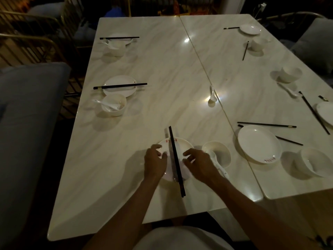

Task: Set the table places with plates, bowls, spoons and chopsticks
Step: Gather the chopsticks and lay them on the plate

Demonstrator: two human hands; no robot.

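Note:
A white plate (182, 143) lies at the near edge of the marble table (162, 69), with a pair of black chopsticks (175, 157) laid lengthwise across it. My left hand (155, 162) rests over the plate's left rim, fingers spread. My right hand (200, 163) hovers at the plate's right side, fingers apart, beside the chopsticks. Neither hand grips anything. Just right of that stands a white bowl (219, 150) with a white spoon (216, 161) leaning out of it.
Two set places lie on the left: plate (119, 91), bowl (113, 104), and a farther plate (120, 39). A loose spoon (212, 96) lies mid-table. On the right are a plate (259, 144), bowls (313, 162) (291, 73), scattered chopsticks (266, 125). Grey seats flank the table.

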